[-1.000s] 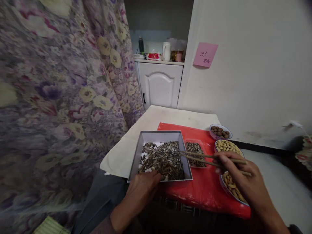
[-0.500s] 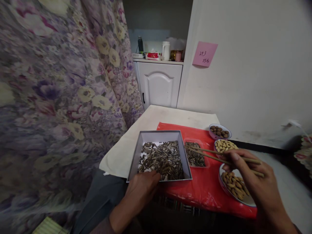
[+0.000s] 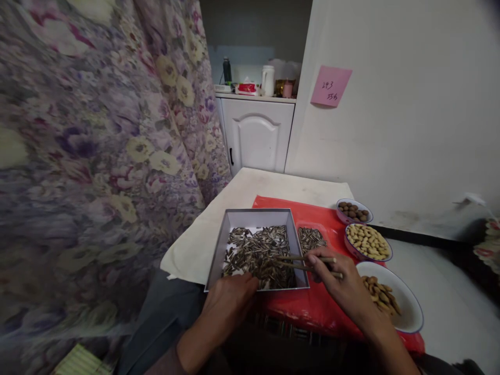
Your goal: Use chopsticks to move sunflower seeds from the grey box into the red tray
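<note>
My left hand (image 3: 232, 298) is closed over the near rim of a shallow grey-white box (image 3: 258, 216), fingers curled onto its inside edge. Striped sunflower seeds (image 3: 261, 250) lie spread across the box floor. In my right hand (image 3: 338, 281) is a pair of chopsticks (image 3: 299, 258), reaching over the box's right wall with their tips among the seeds. Whether a seed is pinched between the tips is too small to tell. Right of the box sits a small clear-pink tray (image 3: 325, 230) of sunflower seeds, partly covered by my right hand.
Along the table's right side stand a bowl (image 3: 349, 220) of round brown nuts, a bowl (image 3: 389, 255) of pale peanuts and a larger white bowl (image 3: 410, 302) of long brown nuts. A red plastic sheet (image 3: 273, 204) covers part of the white tablecloth (image 3: 195, 250). A floral curtain (image 3: 117, 156) hangs at left.
My right hand and the chopsticks have moved left, from over the small tray to inside the box. The peanut bowl and large bowl are now less covered. My left hand stays on the box rim.
</note>
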`<state>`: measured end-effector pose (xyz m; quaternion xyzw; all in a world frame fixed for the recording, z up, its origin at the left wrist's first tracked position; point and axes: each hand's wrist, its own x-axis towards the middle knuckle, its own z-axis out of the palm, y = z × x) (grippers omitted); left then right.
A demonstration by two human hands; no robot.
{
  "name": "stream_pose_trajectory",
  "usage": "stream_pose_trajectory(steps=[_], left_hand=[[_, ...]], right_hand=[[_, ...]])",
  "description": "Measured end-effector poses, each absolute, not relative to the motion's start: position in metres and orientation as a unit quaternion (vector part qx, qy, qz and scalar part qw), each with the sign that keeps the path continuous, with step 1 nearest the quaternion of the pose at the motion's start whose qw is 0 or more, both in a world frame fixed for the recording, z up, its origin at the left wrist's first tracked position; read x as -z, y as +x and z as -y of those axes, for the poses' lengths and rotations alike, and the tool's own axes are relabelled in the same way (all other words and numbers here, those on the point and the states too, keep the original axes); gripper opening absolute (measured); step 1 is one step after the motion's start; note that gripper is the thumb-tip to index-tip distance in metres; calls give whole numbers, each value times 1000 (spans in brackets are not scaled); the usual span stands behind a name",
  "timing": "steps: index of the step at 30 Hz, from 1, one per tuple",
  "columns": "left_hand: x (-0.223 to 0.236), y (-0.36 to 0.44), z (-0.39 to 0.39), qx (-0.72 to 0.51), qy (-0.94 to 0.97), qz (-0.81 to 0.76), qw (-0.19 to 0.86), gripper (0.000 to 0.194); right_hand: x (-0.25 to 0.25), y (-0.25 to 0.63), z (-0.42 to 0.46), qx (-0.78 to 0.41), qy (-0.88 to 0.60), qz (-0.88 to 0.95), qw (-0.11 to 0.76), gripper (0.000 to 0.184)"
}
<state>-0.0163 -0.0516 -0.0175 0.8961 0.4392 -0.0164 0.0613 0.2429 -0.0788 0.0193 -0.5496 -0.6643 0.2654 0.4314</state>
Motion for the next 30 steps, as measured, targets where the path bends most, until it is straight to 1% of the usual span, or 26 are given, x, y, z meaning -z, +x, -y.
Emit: stream_pose_trajectory(steps=[5,14,19,25,30], left_hand=[[17,-16,52,22,897,-439,56,10],[15,-15,51,19,897,-437,59,10],[20,-16,51,5,898,-437,56,9],[18,-16,52,20,895,-442,53,11],[18,-16,51,24,896,-441,46,11]], right_hand=[[-13,239,75,-260,-544,665,440,28],[-18,247,77,-276,-556,643,449,28],[-31,263,88,-272,-577,592,492,25],[-49,293,108,-185,-632,504,560,27],[-50,311,108,-133,-657,475,570,31]])
